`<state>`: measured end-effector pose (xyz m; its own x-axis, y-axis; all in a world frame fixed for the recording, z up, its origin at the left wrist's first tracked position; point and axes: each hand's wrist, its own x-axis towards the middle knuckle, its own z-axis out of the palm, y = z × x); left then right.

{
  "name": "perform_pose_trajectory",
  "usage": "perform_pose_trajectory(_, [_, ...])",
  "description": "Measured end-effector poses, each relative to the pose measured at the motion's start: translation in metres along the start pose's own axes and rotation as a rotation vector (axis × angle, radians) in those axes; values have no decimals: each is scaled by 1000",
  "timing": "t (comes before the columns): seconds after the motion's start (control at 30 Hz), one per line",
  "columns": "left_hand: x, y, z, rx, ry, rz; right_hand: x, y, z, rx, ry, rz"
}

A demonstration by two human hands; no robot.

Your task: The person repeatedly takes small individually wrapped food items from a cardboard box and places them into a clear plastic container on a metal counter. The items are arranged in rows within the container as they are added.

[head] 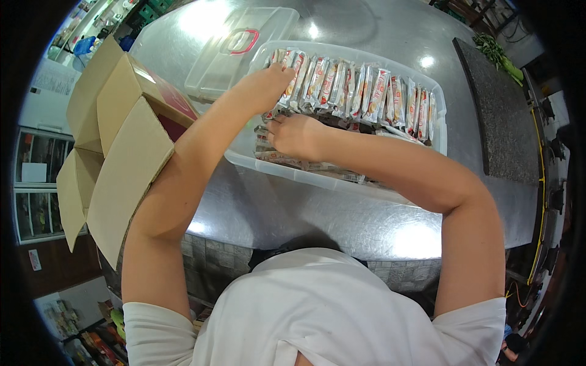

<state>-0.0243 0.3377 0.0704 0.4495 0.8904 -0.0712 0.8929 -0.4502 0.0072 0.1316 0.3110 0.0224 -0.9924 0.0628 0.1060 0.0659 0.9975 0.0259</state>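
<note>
A clear plastic storage bin (438, 110) holds many small wrapped snack packets (378, 94), stood upright in a row along its far side, with others lying flat below on the near side. My left hand (274, 84) is at the left end of the upright row, its fingers bent over the packets' tops. Close below it, my right hand (295, 137) reaches into the bin at the lower edge of that row. Its fingertips are partly hidden among packets, so I cannot tell whether either hand grips one.
An open cardboard box (132, 178) stands left of the bin on the stainless steel table (274, 219). A clear lid with a red handle (206, 59) lies behind. At the right are a dark board (499, 114) and green leafy vegetables (503, 59).
</note>
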Motion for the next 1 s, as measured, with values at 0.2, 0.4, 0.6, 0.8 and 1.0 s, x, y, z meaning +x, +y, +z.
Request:
perform_pose_trajectory(0.2, [-12,-8,-39,-167,-105,-129,24,7,-2,265,-143,221])
perform_pose_trajectory(0.4, [-19,5,-62,-366,-506,-444,13,28,1,597,71,227])
perform_pose_trajectory(0.6, [-18,8,-42,-214,-10,-396,-25,13,-75,598,40,492])
perform_pose_trajectory(0.8, [7,31,5,-185,112,-156,-91,46,-33,20,218,966])
perform_pose_trajectory(1.0, [21,36,21,-206,-101,-269,-86,60,-28,231,-36,988])
